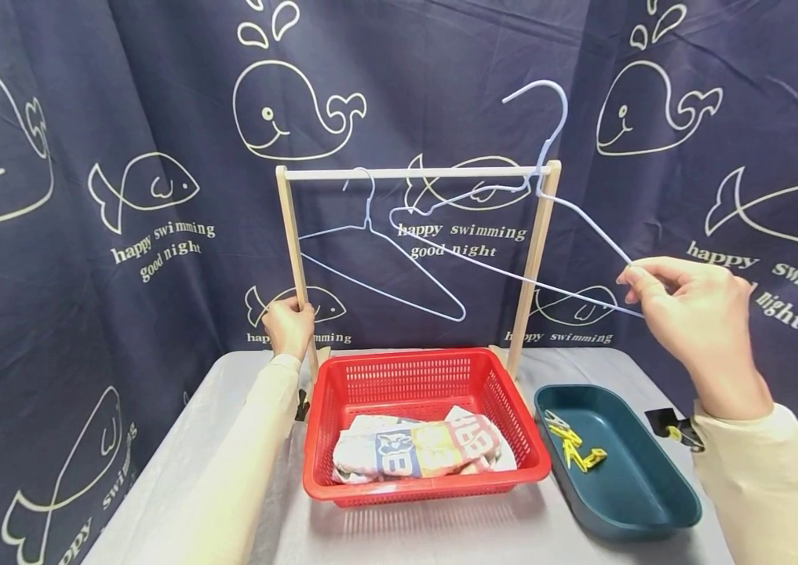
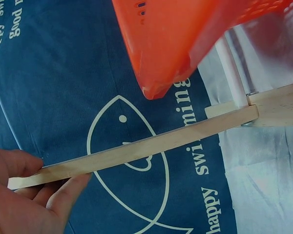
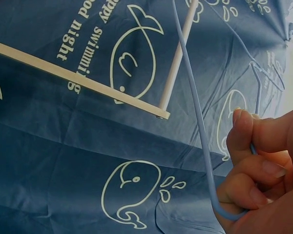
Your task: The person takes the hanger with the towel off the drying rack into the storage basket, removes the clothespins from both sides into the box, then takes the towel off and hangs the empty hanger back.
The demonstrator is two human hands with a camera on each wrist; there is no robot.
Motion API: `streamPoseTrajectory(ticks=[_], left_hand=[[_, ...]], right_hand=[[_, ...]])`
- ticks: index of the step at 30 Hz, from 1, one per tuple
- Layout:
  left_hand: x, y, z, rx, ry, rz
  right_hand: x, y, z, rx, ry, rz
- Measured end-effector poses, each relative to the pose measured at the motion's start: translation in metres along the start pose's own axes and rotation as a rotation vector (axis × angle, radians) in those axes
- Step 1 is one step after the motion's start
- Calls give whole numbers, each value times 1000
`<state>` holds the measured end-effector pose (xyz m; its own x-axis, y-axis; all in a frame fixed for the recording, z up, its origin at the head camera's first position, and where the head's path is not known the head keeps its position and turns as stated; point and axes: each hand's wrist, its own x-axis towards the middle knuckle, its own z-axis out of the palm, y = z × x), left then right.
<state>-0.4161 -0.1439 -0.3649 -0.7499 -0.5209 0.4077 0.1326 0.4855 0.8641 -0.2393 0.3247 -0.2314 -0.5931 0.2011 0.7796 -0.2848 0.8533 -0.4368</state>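
My left hand (image 1: 289,326) grips the left post (image 1: 292,235) of a wooden clothes rack, the thumb on one side and fingers on the other in the left wrist view. Raised at the right, my right hand (image 1: 698,314) holds a light blue wire hanger (image 1: 547,147) by one corner, its wire running between the thumb and curled fingers (image 3: 241,126). This hanger is tilted, its hook standing above the right end of the rack's white rod (image 1: 427,173). A second blue hanger (image 1: 369,224) hangs by its hook from the rod, towards the left post.
A red plastic basket (image 1: 314,471) stands before the rack with folded printed cloth (image 1: 416,451) inside. Right of it, a dark teal tray (image 1: 635,463) holds several clothespins (image 1: 572,453), mostly yellow. Behind hangs a navy curtain (image 1: 434,47) with whale and fish drawings.
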Motion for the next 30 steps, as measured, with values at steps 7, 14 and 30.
streamPoseTrajectory(ticks=[7, 14, 30], left_hand=[[0, -1, 0, 2, 0, 13], [0, -1, 0, 10, 8, 23], [0, -1, 0, 10, 11, 20]], right_hand=[[5, 6, 11, -5, -40, 24], [10, 8, 17, -51, -76, 56], [22, 6, 33, -86, -145, 102]])
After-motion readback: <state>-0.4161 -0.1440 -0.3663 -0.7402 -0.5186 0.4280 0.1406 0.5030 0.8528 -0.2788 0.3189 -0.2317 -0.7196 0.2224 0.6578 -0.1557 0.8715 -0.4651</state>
